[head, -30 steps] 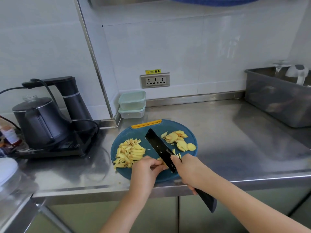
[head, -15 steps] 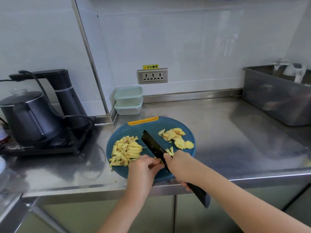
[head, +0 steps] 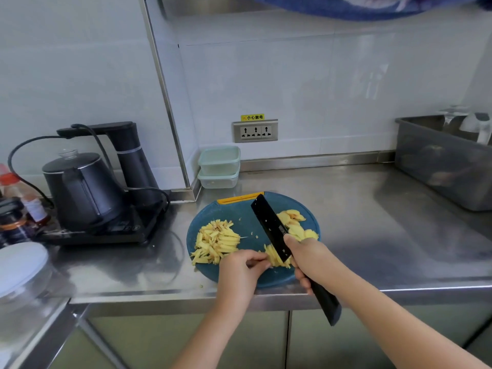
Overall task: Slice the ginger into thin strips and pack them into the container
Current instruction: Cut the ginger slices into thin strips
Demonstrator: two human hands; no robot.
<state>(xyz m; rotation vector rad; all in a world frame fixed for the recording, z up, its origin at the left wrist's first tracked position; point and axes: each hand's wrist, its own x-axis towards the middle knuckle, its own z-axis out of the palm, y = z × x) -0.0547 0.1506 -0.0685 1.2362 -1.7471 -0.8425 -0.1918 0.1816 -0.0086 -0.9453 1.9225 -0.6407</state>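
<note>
Many thin ginger strips [head: 215, 242] cover round board [head: 239, 211].

Both forearms are bare and come in from the bottom of the view, the left one pretty much straight up the middle, the right one slanting in from the lower right corner. Left hand [head: 239, 272] is knuckles-up with the fingers curled under, fingertips [head: 260, 263] pinned on a little stack of ginger [head: 275, 258]. Right hand [head: 310, 261] is wrapped round the handle of the knife [head: 271, 227], one finger stretched forward onto the blade, wrist about straight. The two hands sit just beside each other, not touching.
</note>
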